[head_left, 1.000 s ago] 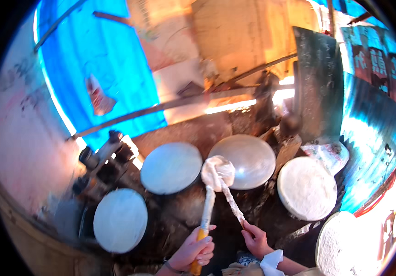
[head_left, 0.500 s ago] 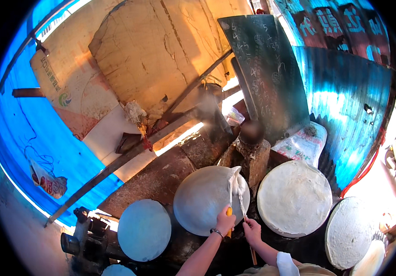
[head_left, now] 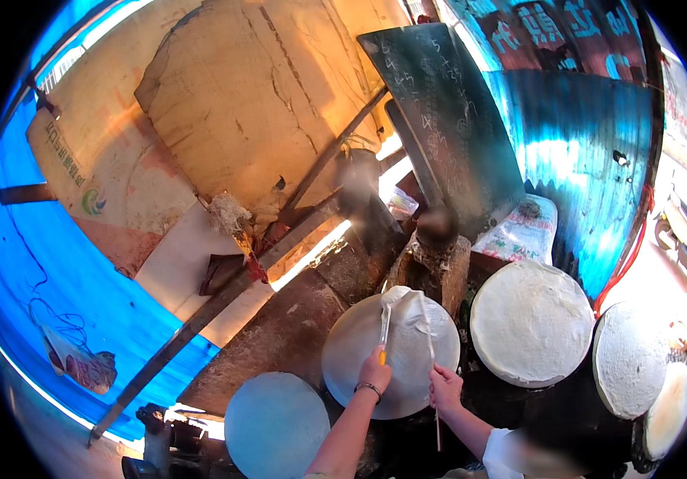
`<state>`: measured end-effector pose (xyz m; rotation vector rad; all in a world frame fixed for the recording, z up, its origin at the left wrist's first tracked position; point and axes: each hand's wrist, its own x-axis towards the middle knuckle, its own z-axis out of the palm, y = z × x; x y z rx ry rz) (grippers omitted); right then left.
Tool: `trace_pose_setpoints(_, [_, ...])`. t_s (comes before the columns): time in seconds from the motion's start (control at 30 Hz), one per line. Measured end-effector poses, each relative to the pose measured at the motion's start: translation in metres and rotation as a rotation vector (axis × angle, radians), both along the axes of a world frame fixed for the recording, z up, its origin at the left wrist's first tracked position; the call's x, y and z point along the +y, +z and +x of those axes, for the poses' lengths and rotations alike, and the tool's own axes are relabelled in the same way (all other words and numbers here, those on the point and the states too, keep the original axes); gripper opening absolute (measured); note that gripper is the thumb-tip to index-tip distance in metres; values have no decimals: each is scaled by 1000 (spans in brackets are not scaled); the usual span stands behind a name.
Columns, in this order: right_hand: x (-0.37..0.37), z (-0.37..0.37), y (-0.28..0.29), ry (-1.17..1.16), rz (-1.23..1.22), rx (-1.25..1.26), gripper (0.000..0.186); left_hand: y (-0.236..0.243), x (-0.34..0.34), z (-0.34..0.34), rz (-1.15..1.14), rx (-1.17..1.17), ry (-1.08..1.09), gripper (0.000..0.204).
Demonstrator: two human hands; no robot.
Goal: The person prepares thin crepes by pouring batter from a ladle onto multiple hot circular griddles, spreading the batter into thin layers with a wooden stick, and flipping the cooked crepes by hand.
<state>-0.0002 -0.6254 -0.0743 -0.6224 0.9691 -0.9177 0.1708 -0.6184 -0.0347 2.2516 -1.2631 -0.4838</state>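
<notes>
A pale blue-white round plate [head_left: 277,427] sits leftmost. Next, the left hand [head_left: 374,374] is closed round a yellow-handled tool [head_left: 385,329] reaching over a grey pan [head_left: 355,355]. By its tip, at the pan's far rim, is white paste [head_left: 396,295], probably batter. The right hand [head_left: 445,389] pinches a thin stick [head_left: 430,339] over the pan's right side. Rightward stand a white disc [head_left: 531,323], a second disc [head_left: 629,361] and a third disc [head_left: 668,411].

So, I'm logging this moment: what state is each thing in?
Left grip: closed on yellow-handled tool
Right grip: closed on thin stick
White dough: gathered at tool tip
Middle griddle: mostly bare
Nearest right griddle: coated white
Griddle beyond it: coated white
Left griddle: pale; coating unclear
</notes>
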Motion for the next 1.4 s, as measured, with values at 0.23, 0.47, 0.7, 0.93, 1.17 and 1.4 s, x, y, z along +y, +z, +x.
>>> trace_pose_setpoints(0.23, [-8,31,-12,97,-167,258,25,-52,14,52,-126,49,103,52])
trace_pose_setpoints(0.47, [-36,30,-36,128,-585,584,26,0,25,33,-110,468,249,57])
trace_pose_setpoints(0.7, [-67,32,-30,327,-668,589,22,-6,72,42,-156,677,439,58])
trace_pose_setpoints(0.93, [-113,-13,52,771,-427,547,26,10,158,-7,-295,1009,635,52])
trace_pose_setpoints(1.17, [-137,4,37,946,-224,531,18,2,196,-79,-240,1043,787,34])
trace_pose_setpoints(1.4, [-167,17,58,1010,-220,530,18,63,209,-110,-409,1340,722,41])
